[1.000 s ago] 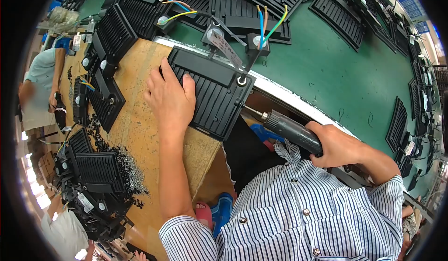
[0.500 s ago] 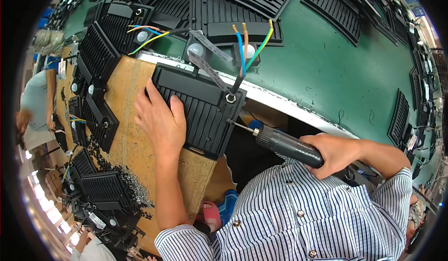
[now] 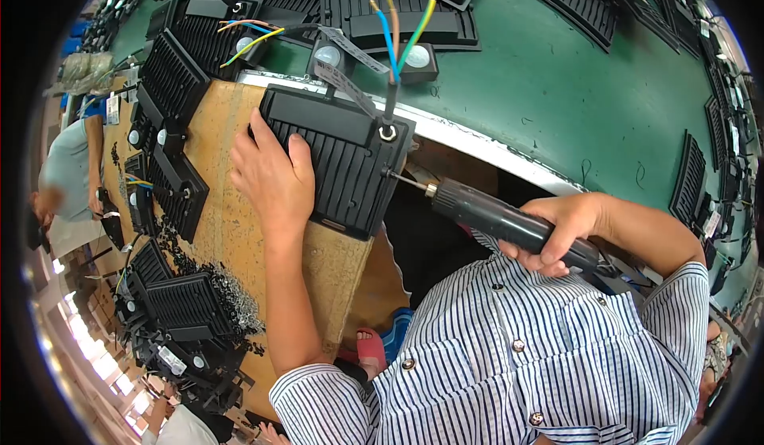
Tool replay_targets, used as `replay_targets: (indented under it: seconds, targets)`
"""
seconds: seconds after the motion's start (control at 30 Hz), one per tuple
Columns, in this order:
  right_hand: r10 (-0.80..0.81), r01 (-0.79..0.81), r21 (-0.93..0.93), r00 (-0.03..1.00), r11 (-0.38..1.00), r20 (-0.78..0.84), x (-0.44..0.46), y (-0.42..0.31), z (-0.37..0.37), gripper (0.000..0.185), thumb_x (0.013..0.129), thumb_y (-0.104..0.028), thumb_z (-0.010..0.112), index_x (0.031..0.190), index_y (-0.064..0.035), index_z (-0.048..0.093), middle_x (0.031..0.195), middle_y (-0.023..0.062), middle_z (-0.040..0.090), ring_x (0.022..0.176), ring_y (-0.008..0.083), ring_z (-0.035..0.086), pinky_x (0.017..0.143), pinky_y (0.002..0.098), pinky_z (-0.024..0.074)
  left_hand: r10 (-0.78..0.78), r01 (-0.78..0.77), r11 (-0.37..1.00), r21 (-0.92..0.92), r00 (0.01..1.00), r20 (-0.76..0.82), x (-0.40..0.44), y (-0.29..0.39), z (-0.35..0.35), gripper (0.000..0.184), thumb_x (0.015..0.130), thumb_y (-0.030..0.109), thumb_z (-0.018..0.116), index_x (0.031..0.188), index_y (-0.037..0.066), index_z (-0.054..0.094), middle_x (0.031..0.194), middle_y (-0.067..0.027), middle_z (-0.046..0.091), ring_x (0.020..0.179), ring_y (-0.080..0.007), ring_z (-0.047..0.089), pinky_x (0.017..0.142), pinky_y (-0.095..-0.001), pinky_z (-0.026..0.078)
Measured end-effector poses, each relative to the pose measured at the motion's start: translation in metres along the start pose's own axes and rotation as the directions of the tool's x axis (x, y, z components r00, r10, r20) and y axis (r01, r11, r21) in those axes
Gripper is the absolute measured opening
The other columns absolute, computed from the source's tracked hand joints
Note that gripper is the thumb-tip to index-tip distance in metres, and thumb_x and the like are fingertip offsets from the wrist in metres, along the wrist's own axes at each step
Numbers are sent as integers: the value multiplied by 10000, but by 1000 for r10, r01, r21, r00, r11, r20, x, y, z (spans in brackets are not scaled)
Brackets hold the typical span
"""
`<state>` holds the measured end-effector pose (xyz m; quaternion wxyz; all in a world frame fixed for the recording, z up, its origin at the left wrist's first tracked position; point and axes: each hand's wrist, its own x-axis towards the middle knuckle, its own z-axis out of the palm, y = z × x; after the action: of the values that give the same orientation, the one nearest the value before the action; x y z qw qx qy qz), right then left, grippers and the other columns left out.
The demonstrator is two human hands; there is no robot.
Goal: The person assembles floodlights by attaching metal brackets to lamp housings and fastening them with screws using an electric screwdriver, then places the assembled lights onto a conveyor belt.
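A black ribbed housing lies on the wooden bench, with a cable ending in blue, brown and yellow-green wires rising from its right corner. My left hand rests spread on the housing's left part, thumb and fingers apart. In my right hand is a black electric screwdriver, its fingers wrapped round the barrel. The screwdriver's thin bit points left and its tip meets the housing's right edge. A white label strip crosses the top of the housing, near a sensor box with a white dome.
More ribbed housings are piled on the green table. At lower left, small screws lie beside stacked housings on the wooden bench. A co-worker holds a dark tool at far left.
The view has shifted, so the housing appears further left than at first. My right hand's grip on the screwdriver has changed, with its fingers now showing below the barrel. My left hand stays on the housing.
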<state>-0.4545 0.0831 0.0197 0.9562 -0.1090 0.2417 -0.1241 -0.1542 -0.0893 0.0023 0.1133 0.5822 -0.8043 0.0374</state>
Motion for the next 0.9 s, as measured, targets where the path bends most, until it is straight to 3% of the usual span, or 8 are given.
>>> replay_targets:
  seconds: [0.2, 0.27, 0.4, 0.43, 0.47, 0.67, 0.8, 0.9]
  targets:
    - [-170, -2, -515, 943, 857, -287, -2, 4, 17, 411, 662, -110, 699, 987, 35, 492, 710, 106, 575, 552, 161, 570, 519, 289, 482, 54, -55, 998, -35, 998, -18, 3, -9, 5, 573, 854, 305, 475, 1301, -44, 393, 1174, -237, 451, 1071, -393, 434, 872, -522, 336]
    - [-559, -48, -930, 787, 364, -260, -15, 26, 35, 456, 662, -139, 692, 1027, 47, 492, 756, 148, 590, 656, 220, 595, 619, 334, 489, 24, -24, 996, -83, 1000, 0, 7, -5, -1, 569, 870, 323, 474, 1307, -33, 393, 1254, -253, 421, 1140, -405, 405, 935, -534, 305]
    - [-686, -108, -828, 508, 550, -522, -57, 67, 50, 578, 571, -180, 714, 1063, 49, 513, 757, 98, 582, 680, 208, 570, 678, 301, 477, 60, -40, 996, 83, 962, -265, -4, -6, 11, 522, 872, 301, 484, 1299, 7, 424, 1356, -244, 356, 1247, -421, 312, 997, -585, 210]
    - [-865, -109, -923, 321, 370, -385, -61, 85, 35, 543, 551, -174, 704, 1014, 36, 516, 700, 51, 565, 646, 151, 549, 636, 278, 466, 64, -38, 995, 87, 943, -327, -9, 14, -7, 505, 794, 285, 542, 1218, 14, 505, 1322, -221, 397, 1223, -405, 338, 971, -568, 257]
    - [-803, 96, -810, 244, 578, -544, -59, 88, 36, 517, 546, -172, 690, 992, 13, 508, 676, 35, 542, 595, 107, 514, 571, 248, 443, -13, 36, 988, -153, 989, 146, -9, 55, -71, 441, 804, 284, 511, 1153, 18, 554, 1268, -203, 459, 1190, -383, 386, 956, -513, 335]
    - [-865, 303, -811, 202, 501, -459, -65, 78, 16, 517, 605, -177, 674, 1026, 22, 450, 675, 35, 501, 512, 86, 485, 471, 213, 432, 236, -337, 896, -289, 913, -332, -52, 83, -4, 220, 814, 192, 628, 972, 44, 591, 1094, -68, 581, 1118, -354, 484, 872, -483, 386]
    - [-870, 269, -829, 199, 491, -451, -64, 81, 10, 514, 619, -182, 674, 1033, 23, 449, 685, 40, 499, 511, 88, 483, 473, 214, 439, 545, -578, 714, -396, 813, -203, -125, -9, -50, 108, 799, 133, 608, 876, 58, 602, 1104, -95, 615, 1112, -325, 546, 892, -401, 412]
    - [-870, 273, -827, 209, 491, -447, -61, 76, 8, 565, 606, -221, 689, 1055, 19, 442, 684, 40, 502, 517, 89, 495, 474, 212, 437, -160, -124, 822, -556, 887, -434, -144, -57, -45, 257, 696, 16, 555, 939, 25, 639, 1101, -166, 606, 1061, -319, 574, 923, -379, 422]
